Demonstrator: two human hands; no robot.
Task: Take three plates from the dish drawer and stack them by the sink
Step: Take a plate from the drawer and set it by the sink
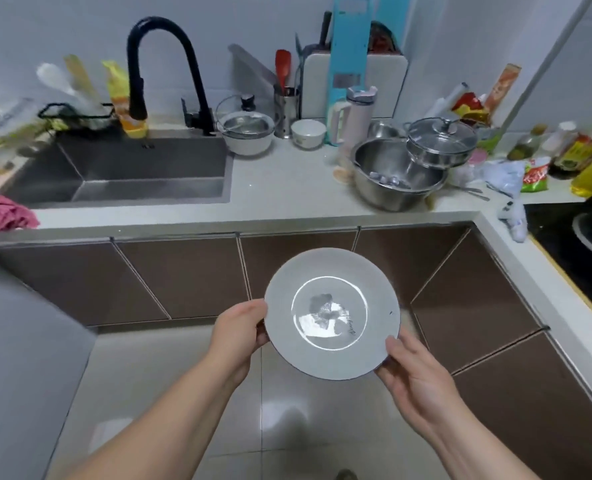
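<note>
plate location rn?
Head view, lower centre: the plate is held in the air by the left hand and right hand, in front of the brown cabinets, below the countertop.

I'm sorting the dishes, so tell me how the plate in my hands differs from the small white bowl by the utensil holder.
The plate is wide, shallow and grey with a flower print; the small white bowl is narrow, deep and looks plain inside. The plate is held in the air by the left hand and right hand; the bowl rests on the counter. Both are round, upright and look empty.
</note>
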